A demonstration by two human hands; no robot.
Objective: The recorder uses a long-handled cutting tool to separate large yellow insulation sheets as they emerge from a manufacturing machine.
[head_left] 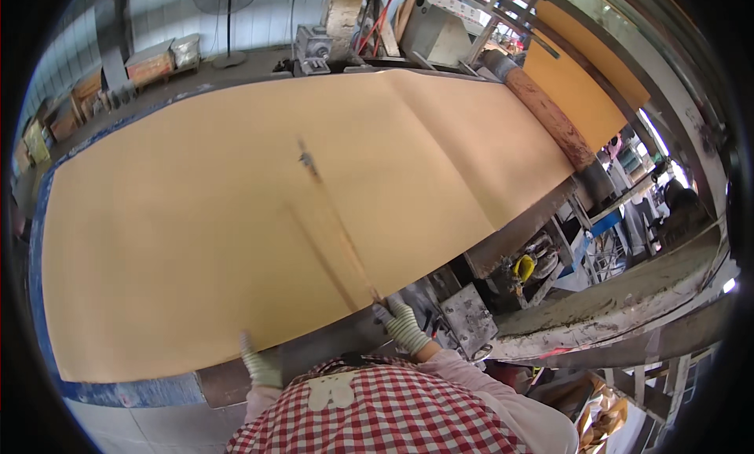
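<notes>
Stick (pixel 342 228) slants forward-left from my right hand (pixel 405 326), out over the sheet (pixel 196 218) (shadow (pixel 317 254) apart, so likely raised); those fingers wrap its near end. Left hand (pixel 262 365), farther off, sits at the sheet's near edge; blurred, I can't tell its fingers' state.

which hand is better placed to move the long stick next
Probably the striped-gloved right hand: it grips the near end of the long, thin, wooden-looking brown stick. The striped-gloved left hand, apart from the stick, is by the near edge of the broad, tan sheet.
</notes>
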